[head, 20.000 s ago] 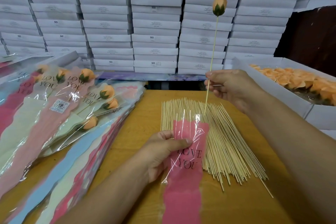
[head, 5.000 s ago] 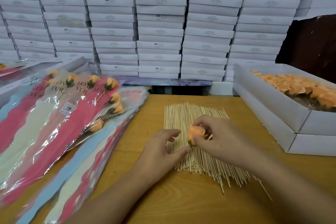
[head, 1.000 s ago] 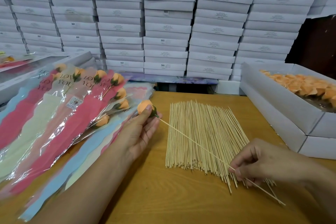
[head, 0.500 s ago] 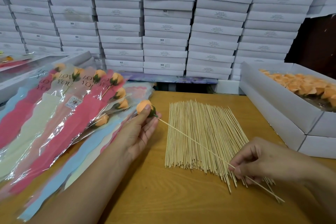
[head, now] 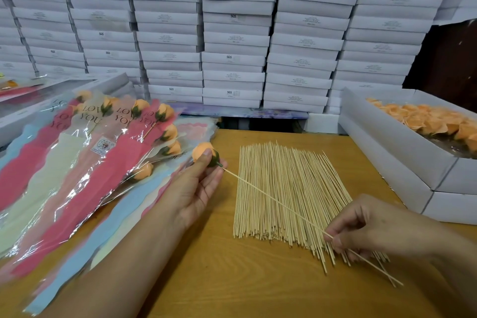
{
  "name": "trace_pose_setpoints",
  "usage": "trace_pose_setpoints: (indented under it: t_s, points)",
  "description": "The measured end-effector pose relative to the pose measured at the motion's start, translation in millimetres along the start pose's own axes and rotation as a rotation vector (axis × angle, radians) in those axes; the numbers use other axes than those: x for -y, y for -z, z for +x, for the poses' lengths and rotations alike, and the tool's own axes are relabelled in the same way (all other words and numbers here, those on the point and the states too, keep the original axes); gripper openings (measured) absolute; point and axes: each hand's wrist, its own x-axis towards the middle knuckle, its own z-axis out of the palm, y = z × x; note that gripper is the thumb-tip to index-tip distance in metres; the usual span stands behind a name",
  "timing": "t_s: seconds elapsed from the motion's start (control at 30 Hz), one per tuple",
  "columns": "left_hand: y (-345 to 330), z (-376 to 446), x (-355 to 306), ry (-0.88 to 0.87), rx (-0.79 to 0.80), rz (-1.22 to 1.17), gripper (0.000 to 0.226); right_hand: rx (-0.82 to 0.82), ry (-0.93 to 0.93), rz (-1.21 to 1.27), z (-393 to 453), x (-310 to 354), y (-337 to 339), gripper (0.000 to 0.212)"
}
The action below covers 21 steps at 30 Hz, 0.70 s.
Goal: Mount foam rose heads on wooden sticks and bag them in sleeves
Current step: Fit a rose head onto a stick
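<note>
Stick [head: 271, 197] ran diagonally over the loose stick pile [head: 289, 196], its tip in the orange rose head [head: 204, 153] up by the left hand [head: 196, 188], palm-up and pinching the bloom, its tail low in the right hand [head: 374, 227], knuckles-up, fingers pinching the shaft.

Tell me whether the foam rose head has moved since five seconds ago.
Yes. The foam rose head, then held over the stick pile, now sits left of it, beside the bagged sleeves, held by the left hand.
</note>
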Motion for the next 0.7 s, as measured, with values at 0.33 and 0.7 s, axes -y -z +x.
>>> trace_pose_setpoints:
  t_s: [0.33, 0.7]
  points:
    - [0.5, -0.5, 0.2, 0.009, -0.002, -0.004, 0.064, -0.021, -0.009, -0.012, -0.5, 1.3, -0.4, 0.018]
    - [0.2, -0.5, 0.7, -0.006, -0.013, -0.020, 0.065, -0.020, -0.024, -0.022, -0.7, 1.3, -0.4, 0.018]
